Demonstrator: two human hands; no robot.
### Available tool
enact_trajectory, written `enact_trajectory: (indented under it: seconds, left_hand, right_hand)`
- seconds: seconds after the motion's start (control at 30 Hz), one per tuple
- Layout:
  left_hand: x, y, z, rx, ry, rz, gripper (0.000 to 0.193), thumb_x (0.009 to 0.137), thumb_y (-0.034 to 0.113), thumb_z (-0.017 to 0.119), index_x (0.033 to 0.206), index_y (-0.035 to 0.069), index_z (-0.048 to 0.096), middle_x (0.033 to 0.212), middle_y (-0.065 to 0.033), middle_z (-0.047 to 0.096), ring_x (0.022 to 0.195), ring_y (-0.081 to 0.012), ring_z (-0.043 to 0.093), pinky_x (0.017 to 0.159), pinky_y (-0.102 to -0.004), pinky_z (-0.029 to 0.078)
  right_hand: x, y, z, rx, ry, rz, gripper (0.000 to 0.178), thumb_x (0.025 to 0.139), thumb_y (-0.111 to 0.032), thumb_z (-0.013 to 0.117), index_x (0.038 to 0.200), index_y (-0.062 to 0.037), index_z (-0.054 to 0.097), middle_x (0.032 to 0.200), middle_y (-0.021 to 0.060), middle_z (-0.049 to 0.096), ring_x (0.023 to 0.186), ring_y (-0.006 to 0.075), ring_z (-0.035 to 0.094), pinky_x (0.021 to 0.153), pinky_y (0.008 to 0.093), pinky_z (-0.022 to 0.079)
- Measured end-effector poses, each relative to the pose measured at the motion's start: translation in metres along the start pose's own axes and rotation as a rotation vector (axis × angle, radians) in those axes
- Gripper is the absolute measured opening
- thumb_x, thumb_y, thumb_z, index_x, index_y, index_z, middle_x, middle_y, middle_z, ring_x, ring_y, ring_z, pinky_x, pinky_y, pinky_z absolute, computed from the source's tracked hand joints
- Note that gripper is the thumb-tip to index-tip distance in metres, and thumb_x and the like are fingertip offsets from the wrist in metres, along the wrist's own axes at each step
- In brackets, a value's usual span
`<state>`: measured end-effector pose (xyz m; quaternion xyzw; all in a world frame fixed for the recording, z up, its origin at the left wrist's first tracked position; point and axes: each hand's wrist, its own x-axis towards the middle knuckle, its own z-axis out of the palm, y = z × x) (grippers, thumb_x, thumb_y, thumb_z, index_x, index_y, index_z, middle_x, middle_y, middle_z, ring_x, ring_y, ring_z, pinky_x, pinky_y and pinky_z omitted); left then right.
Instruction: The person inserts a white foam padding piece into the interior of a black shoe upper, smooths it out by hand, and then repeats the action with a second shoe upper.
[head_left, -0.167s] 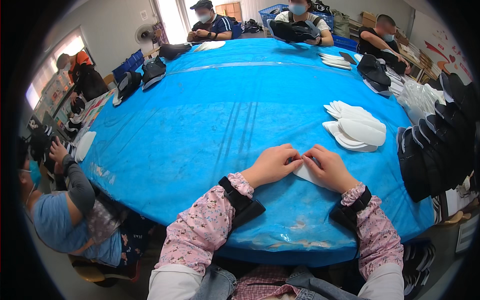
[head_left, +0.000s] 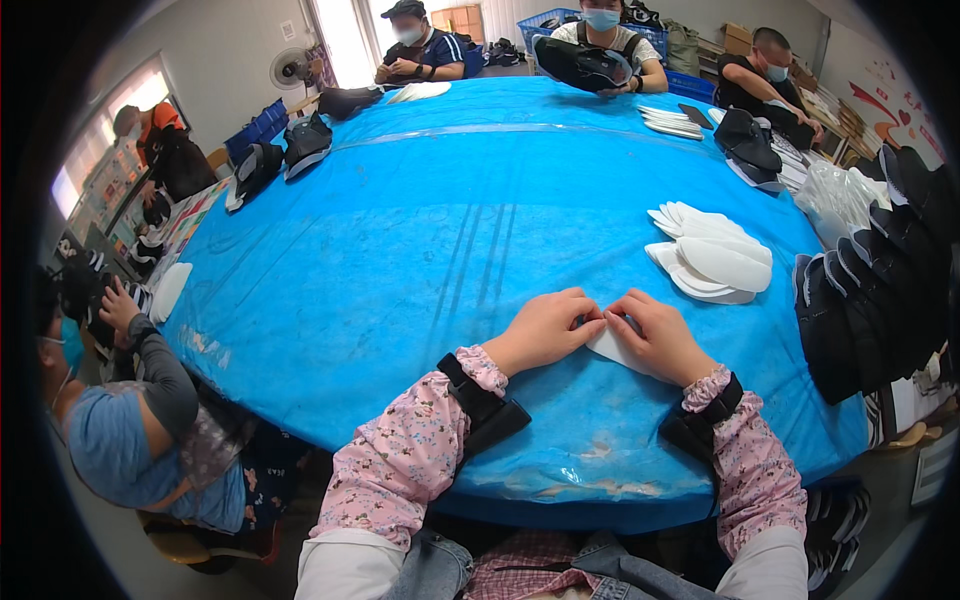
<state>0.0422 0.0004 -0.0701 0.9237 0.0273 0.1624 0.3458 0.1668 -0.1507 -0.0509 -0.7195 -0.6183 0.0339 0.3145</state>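
Near the front of the blue-covered table, my left hand (head_left: 547, 327) and my right hand (head_left: 662, 338) meet, thumbs and forefingers pinched together. Between them is a white insole (head_left: 612, 347), held at its upper end. Part of it lies hidden under my right hand and fingers. Just beyond my right hand rests a fanned pile of white insoles (head_left: 722, 262). Both my forearms wear pink floral sleeves with black straps at the wrists.
Black shoe uppers (head_left: 850, 310) stand in a row along the right edge, beside a clear plastic bag (head_left: 838, 200). More uppers (head_left: 307, 145) and insoles (head_left: 672, 123) lie around the blue table (head_left: 400, 230). Co-workers sit around it; one at the left handles a shoe.
My hands and the insole hold still. Across the table, a co-worker's black shoe has tilted and shifted slightly.
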Motion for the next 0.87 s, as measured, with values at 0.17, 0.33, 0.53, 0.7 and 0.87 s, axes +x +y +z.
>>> enact_trajectory:
  seconds: [0.17, 0.33, 0.53, 0.7, 0.87]
  left_hand:
    - [-0.0003, 0.0003, 0.0001, 0.009, 0.003, 0.007, 0.021, 0.085, 0.026, 0.056, 0.088, 0.006, 0.061, 0.085, -0.0080, 0.057, 0.072, -0.0235, 0.056, 0.062, -0.0337, 0.044]
    - [-0.0007, 0.0002, -0.0005, 0.004, 0.004, 0.006, 0.021, 0.085, 0.026, 0.056, 0.088, 0.006, 0.061, 0.084, -0.0081, 0.056, 0.071, -0.0238, 0.055, 0.062, -0.0338, 0.043]
    - [0.0005, 0.0017, -0.0010, 0.005, -0.010, 0.008, 0.020, 0.085, 0.025, 0.056, 0.088, 0.005, 0.061, 0.085, -0.0082, 0.056, 0.072, -0.0236, 0.055, 0.062, -0.0336, 0.043]
    - [-0.0003, 0.0017, -0.0010, 0.001, -0.008, 0.008, 0.020, 0.085, 0.025, 0.056, 0.088, 0.005, 0.061, 0.086, -0.0081, 0.056, 0.072, -0.0236, 0.055, 0.063, -0.0337, 0.043]
    - [-0.0008, 0.0028, -0.0020, 0.001, -0.010, 0.000, 0.020, 0.085, 0.025, 0.056, 0.089, 0.005, 0.061, 0.086, -0.0081, 0.056, 0.072, -0.0236, 0.055, 0.063, -0.0337, 0.043]
  right_hand:
    - [-0.0004, -0.0001, 0.0006, 0.006, 0.002, 0.009, 0.019, 0.088, -0.022, 0.050, 0.087, -0.0051, 0.059, 0.081, 0.0100, 0.057, 0.069, 0.0284, 0.058, 0.060, 0.0365, 0.045]
    - [0.0001, -0.0014, -0.0002, -0.004, -0.002, 0.004, 0.019, 0.088, -0.022, 0.051, 0.087, -0.0050, 0.059, 0.082, 0.0100, 0.057, 0.070, 0.0285, 0.058, 0.061, 0.0365, 0.045]
    - [-0.0010, 0.0022, 0.0006, 0.008, 0.017, -0.014, 0.018, 0.088, -0.020, 0.051, 0.089, -0.0041, 0.059, 0.080, 0.0107, 0.055, 0.066, 0.0270, 0.056, 0.058, 0.0341, 0.043]
    - [-0.0005, 0.0036, 0.0015, 0.013, 0.012, -0.018, 0.018, 0.088, -0.020, 0.051, 0.089, -0.0040, 0.059, 0.080, 0.0107, 0.055, 0.066, 0.0270, 0.056, 0.058, 0.0342, 0.043]
    - [-0.0003, 0.0021, 0.0006, 0.008, -0.006, -0.009, 0.017, 0.088, -0.019, 0.051, 0.090, -0.0040, 0.059, 0.082, 0.0110, 0.056, 0.069, 0.0275, 0.057, 0.061, 0.0344, 0.044]
